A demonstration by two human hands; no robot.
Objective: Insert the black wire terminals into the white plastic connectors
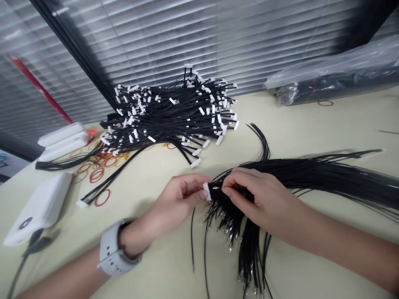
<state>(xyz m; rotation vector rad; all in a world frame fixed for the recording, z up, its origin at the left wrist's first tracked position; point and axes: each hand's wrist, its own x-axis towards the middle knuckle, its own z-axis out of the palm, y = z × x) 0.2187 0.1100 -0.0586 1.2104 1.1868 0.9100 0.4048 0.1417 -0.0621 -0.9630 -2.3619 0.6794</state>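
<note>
Between the fingers of my left hand (179, 197) is a small white connector (207, 191), held upright at the near end of the black wires. My right hand (255, 193) pinches a thin black wire just to the right of the connector; its fingertips are close together. Beneath both hands a thick bundle of loose black wires (327, 174) runs off to the right. Many wire ends with shiny metal terminals (229, 226) fan out below my hands. How far the wire reaches into the connector is too small to tell.
A large heap of black cables with white connectors (168, 112) lies at the back. Red and yellow rubber bands (96, 175) are scattered left of it. A white power bank (40, 209) with a cord sits at left. A plastic-wrapped roll (336, 85) lies by the blinds.
</note>
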